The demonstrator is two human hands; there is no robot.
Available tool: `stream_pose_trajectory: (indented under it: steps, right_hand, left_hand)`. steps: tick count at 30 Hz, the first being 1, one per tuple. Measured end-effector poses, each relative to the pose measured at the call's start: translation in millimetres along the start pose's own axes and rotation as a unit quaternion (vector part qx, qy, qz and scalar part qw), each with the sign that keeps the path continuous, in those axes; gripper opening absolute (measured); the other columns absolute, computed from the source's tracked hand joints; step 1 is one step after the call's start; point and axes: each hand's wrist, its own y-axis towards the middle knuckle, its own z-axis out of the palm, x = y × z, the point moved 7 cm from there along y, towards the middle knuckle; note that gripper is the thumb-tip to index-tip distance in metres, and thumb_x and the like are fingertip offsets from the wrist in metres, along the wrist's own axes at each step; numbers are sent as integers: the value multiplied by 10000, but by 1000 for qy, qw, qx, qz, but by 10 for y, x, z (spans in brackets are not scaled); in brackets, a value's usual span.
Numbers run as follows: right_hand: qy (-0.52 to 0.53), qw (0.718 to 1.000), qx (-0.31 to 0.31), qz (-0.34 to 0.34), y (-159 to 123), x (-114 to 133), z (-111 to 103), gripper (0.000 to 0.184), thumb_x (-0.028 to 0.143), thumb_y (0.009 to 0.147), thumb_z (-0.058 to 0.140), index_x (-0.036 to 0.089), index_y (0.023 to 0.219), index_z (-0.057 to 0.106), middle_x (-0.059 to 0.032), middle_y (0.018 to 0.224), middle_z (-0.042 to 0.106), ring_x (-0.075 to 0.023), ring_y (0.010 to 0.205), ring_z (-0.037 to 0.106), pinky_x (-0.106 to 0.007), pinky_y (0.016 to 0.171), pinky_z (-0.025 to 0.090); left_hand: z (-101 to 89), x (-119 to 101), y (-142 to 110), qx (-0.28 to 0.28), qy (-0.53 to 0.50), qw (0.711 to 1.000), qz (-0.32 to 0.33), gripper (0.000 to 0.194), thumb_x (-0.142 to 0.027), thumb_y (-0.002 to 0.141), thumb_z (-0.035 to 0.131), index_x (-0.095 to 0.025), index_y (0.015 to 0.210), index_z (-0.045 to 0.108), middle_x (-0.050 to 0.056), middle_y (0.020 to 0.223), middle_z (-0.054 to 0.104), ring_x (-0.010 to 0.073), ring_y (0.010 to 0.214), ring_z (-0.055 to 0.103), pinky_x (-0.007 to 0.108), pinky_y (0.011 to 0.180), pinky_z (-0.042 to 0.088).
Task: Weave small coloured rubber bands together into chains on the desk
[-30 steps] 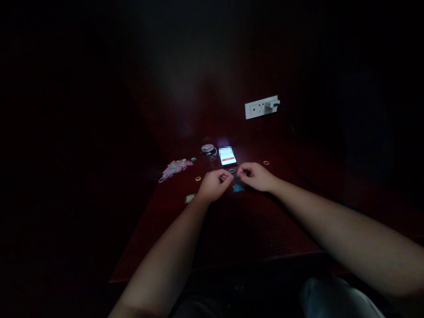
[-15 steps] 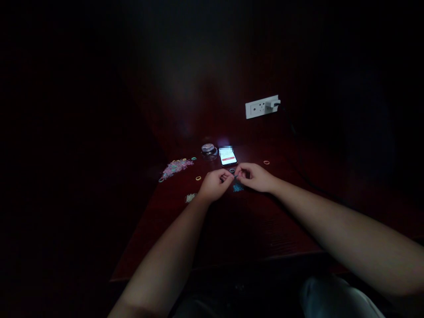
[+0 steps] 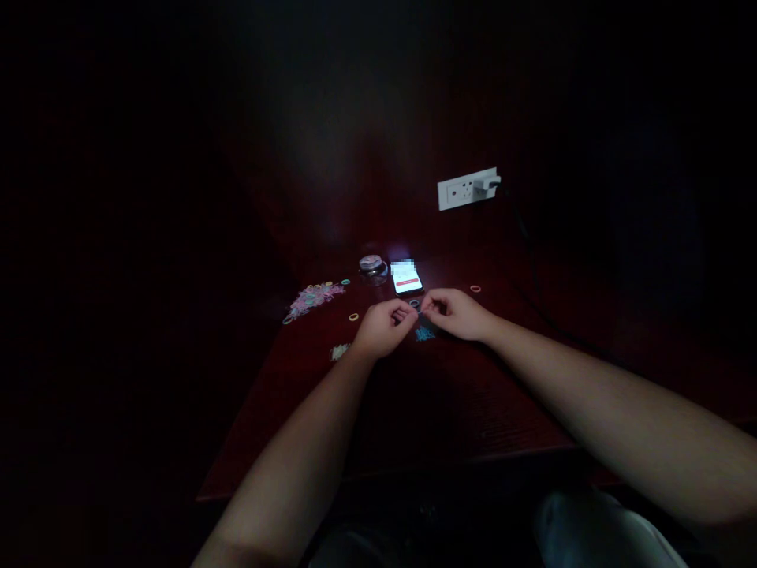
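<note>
One phone point(image 3: 408, 279) near right hand point(image 3: 456, 315)

Bare forearms point(image 3: 296, 446) taper toward the wrists point(image 3: 486, 328), with bluish-grey clothing point(image 3: 597, 530) below.

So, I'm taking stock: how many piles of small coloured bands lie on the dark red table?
3: a multicoloured pile at the left, a pale yellow pile beside the left hand, a blue pile near the right hand. Either hand may hide more.
</note>
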Motion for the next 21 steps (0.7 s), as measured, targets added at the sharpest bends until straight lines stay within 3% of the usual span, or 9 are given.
stream_pose_trajectory:
  steps: [21]
  right_hand:
    - [6, 1000, -19, 7, 6, -20, -33, 72, 223, 733, 585, 151, 729, 590, -2, 644, 543, -111, 577, 477, -242, 557, 399]
  left_hand:
    - [13, 55, 12, -7, -6, 1000, -4, 141, -243, 797, 585, -130, 826, 663, 43, 763, 673, 111, 666, 590, 206, 599, 455]
